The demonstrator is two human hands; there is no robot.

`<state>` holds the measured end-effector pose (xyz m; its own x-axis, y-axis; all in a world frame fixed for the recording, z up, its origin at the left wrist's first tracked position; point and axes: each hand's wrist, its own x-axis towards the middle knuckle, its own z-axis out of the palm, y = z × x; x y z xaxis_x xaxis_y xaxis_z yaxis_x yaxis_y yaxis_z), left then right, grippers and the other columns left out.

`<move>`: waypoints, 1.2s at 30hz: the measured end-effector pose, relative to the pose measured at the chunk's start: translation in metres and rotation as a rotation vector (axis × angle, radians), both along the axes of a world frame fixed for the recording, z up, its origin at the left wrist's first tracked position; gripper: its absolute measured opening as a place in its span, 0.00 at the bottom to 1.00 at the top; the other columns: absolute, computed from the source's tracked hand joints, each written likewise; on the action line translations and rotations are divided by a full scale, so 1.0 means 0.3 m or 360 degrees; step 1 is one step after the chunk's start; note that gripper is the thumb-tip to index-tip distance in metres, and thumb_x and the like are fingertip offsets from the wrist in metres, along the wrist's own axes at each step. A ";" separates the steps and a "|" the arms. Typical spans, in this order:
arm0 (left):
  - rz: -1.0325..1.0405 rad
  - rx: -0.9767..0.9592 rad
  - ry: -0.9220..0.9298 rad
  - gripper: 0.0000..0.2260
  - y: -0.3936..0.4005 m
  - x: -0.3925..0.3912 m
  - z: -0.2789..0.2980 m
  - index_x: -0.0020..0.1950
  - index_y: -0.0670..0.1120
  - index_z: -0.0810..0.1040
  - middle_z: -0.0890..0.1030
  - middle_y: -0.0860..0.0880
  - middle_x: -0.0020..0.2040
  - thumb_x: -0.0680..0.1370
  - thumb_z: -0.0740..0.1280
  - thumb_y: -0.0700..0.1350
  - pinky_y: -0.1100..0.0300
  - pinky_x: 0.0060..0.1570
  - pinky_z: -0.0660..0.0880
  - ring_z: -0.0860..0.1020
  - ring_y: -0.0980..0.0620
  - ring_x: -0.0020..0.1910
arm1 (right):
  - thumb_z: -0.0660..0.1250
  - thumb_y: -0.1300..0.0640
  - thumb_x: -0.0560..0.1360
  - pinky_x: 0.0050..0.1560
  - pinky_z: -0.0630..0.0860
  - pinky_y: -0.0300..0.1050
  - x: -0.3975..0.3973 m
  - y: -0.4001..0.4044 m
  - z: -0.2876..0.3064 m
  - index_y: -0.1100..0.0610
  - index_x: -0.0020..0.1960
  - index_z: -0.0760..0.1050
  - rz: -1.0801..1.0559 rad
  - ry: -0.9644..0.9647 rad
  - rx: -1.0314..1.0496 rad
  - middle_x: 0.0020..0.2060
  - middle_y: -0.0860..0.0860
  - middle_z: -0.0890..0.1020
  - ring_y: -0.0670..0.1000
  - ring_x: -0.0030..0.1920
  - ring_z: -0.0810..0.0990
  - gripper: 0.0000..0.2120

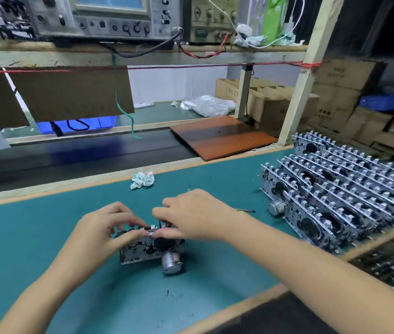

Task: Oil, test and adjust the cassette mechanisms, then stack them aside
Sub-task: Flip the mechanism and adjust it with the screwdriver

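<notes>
Fig.: cassette mechanism point(143, 247) lies mid-mat point(46, 237), pinched at top edge by left hand point(99, 227) and right hand point(191, 213). Judged stiff metal frame w/ fragile small parts, motor-heavy; best gripped by plate edges. Finished stack point(340, 201) at right.

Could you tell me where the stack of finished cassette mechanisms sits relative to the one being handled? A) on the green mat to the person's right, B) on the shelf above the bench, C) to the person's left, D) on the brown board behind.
A: the stacked mechanisms lie in rows on the green mat, right of the mechanism under both hands.
</notes>
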<state>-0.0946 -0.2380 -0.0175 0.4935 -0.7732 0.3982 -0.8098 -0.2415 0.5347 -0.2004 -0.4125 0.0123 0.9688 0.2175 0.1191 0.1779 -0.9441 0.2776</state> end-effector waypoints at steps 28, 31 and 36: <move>-0.0542 0.0241 -0.0886 0.09 -1.308 -0.014 0.494 0.49 0.49 0.80 0.79 0.50 0.45 0.75 0.69 0.54 0.57 0.43 0.72 0.78 0.47 0.47 | 0.61 0.45 0.78 0.31 0.64 0.46 -0.204 -0.997 0.367 0.56 0.36 0.73 -0.0804 -0.0416 0.0342 0.25 0.47 0.72 0.48 0.28 0.70 0.18; -0.0381 0.0212 -0.1106 0.08 -1.475 -0.010 0.394 0.48 0.49 0.76 0.80 0.48 0.51 0.77 0.66 0.53 0.54 0.49 0.68 0.77 0.45 0.54 | 0.60 0.47 0.79 0.32 0.65 0.46 -0.157 -1.124 0.273 0.54 0.32 0.66 -0.0972 -0.0424 0.0241 0.26 0.48 0.70 0.53 0.32 0.71 0.19; -0.0335 0.0295 -0.1144 0.08 -1.640 -0.007 0.259 0.56 0.49 0.79 0.77 0.47 0.54 0.79 0.64 0.48 0.54 0.49 0.66 0.77 0.45 0.55 | 0.57 0.50 0.80 0.35 0.65 0.45 -0.097 -1.252 0.135 0.56 0.38 0.66 -0.1233 -0.0398 0.0150 0.37 0.56 0.78 0.56 0.40 0.75 0.15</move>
<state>-0.0967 -0.7299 0.0603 -0.0022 -0.9075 0.4200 -0.9816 -0.0783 -0.1743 -0.2295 -0.7880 0.0529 0.7826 -0.5240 0.3360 -0.5908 -0.7952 0.1360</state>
